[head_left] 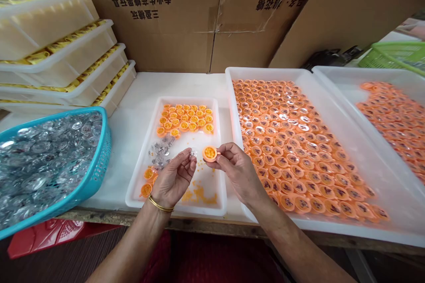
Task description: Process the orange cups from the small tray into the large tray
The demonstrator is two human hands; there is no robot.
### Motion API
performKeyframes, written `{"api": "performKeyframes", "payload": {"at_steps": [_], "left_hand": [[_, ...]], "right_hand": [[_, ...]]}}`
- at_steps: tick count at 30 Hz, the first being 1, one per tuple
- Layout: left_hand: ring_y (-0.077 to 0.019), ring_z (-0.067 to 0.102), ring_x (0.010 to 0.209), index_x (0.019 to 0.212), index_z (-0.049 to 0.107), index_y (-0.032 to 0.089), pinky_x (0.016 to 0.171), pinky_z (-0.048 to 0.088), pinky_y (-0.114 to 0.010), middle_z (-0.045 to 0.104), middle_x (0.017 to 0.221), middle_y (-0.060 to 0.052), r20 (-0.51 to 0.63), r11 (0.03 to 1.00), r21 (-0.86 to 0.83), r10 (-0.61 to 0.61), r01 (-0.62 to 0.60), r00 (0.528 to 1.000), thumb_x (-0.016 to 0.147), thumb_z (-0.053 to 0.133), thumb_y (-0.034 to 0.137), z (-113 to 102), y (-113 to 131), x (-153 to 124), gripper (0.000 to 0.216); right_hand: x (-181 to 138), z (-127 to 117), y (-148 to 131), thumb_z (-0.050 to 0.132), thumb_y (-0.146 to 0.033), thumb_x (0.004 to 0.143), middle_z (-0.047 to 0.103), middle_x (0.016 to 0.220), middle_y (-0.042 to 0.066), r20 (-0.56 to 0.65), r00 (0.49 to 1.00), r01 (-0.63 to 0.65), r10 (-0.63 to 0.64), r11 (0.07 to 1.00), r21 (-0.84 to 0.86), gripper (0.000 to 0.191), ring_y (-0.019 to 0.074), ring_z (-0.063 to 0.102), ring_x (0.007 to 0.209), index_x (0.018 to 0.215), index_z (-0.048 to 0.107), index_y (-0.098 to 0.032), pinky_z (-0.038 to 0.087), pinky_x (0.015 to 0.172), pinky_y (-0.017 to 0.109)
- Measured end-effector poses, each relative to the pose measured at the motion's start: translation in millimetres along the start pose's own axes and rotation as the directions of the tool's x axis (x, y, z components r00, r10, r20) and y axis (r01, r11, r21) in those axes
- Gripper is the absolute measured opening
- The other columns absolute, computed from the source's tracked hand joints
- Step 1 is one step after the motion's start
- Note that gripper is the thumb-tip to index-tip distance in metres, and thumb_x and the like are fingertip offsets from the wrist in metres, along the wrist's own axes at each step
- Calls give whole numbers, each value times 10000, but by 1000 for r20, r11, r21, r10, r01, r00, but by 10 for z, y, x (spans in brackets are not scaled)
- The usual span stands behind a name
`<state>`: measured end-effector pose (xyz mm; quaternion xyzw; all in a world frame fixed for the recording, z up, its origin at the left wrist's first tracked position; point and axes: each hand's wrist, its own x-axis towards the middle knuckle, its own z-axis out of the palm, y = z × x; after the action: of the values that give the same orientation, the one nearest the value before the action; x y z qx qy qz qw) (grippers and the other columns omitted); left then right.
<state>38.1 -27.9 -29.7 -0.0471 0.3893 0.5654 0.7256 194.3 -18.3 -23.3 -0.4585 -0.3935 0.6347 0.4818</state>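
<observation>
My right hand [237, 168] pinches a small orange cup [210, 153] filled with yellow beads, held above the small white tray [139, 172]. My left hand [174, 177], with a gold bangle at the wrist, pinches a clear plastic lid [193, 154] right beside the cup. In the tray lie rows of filled orange cups [186, 119], a small heap of clear lids [160, 152], a few more cups at the lower left and loose yellow beads [199, 194].
A blue basket [96, 172] of clear lids sits at the left. Stacked white trays [66, 62] with yellow parts stand behind it. A large white tray [381, 172] of capped orange cups lies right, another [345, 84] beyond it. Cardboard boxes [206, 13] back the table.
</observation>
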Motion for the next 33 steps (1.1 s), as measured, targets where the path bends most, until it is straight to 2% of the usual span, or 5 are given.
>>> {"api": "performKeyframes", "payload": {"at_steps": [9,15,19,23,33], "left_hand": [[-84,643,636,836,674,83,569,541,-132,663,690,-41,1,999,-33,-19,19,1000,834,532,42,3,-2,-3,148],[-87,622,634,823,689,109,577,524,-166,654,704,-13,111,979,158,110,-127,988,726,698,120,66,-83,-27,97],[-60,564,602,801,683,120,519,439,-142,630,676,7,168,895,345,238,-283,957,685,747,175,145,-165,-25,143],[-56,525,591,799,673,130,583,438,-178,642,714,6,175,790,486,330,-373,928,681,745,213,171,-236,-4,161],[-71,526,540,769,641,143,544,432,-213,618,650,25,193,588,673,448,-450,873,699,722,285,199,-239,28,178]], "right_hand": [[2,7,18,652,-287,755,661,790,-14,8,1000,7,-7,1000,2,178,149,672,758,823,514,-196,553,832,387],[6,13,20,648,-295,749,644,777,-19,3,1000,14,-14,1000,-16,167,153,670,774,800,523,-197,569,809,379],[3,16,9,644,-279,741,650,804,-13,-1,1000,19,-19,999,-36,153,152,668,768,794,527,-196,573,806,385],[7,8,21,645,-282,746,639,783,-16,8,1000,26,-25,997,-70,161,139,663,732,799,529,-185,575,795,366],[9,-23,79,639,-316,780,614,794,-4,68,995,76,-68,990,-121,197,132,645,747,835,509,-179,560,795,332]]}}
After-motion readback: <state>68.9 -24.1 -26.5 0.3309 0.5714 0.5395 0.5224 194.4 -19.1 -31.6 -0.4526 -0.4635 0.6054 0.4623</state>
